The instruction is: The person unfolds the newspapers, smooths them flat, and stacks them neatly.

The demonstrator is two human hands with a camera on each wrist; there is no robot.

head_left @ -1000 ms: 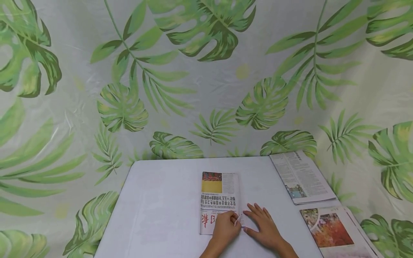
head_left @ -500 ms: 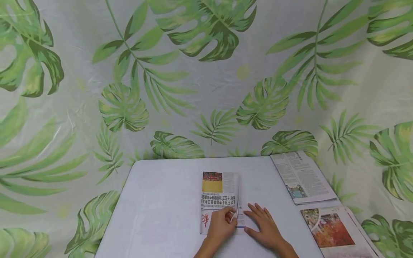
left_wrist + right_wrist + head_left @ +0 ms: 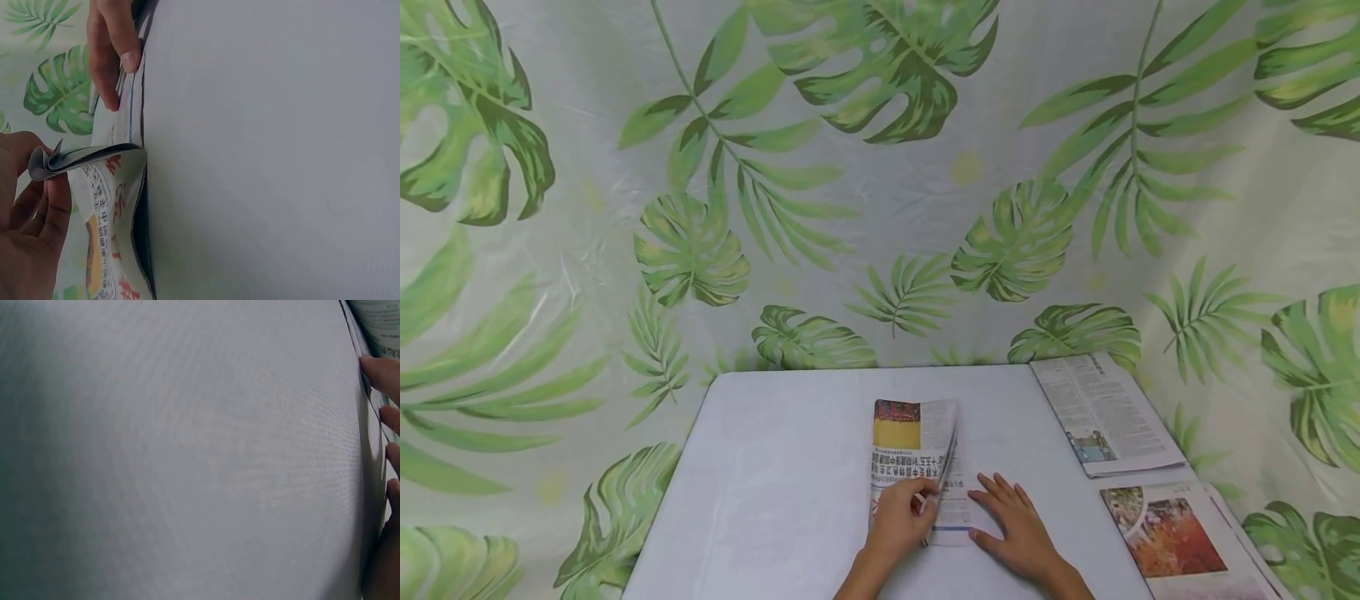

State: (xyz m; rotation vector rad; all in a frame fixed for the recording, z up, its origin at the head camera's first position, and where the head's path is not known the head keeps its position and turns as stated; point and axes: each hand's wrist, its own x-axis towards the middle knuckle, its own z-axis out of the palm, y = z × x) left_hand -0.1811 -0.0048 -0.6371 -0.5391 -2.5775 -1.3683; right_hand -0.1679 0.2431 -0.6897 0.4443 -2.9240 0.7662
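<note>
A folded newspaper lies on the white table with a colour picture at its far end. My left hand pinches the near right part of its upper pages between thumb and fingers. Those pages bend up and leftward, baring a printed page underneath. In the left wrist view the raised fold curls at the fingertips of that hand. My right hand rests with spread, fairly straight fingers at the newspaper's right edge. Only its fingers show in the right wrist view, at the right border.
Another folded newspaper lies at the table's far right corner. Nearer on the right is a stack of papers with a reddish picture. Behind the white table hangs a leaf-patterned curtain.
My left hand has moved left, drawing the newspaper's upper pages up and over from the right edge. More of the page below shows. My right hand has stayed almost still.
</note>
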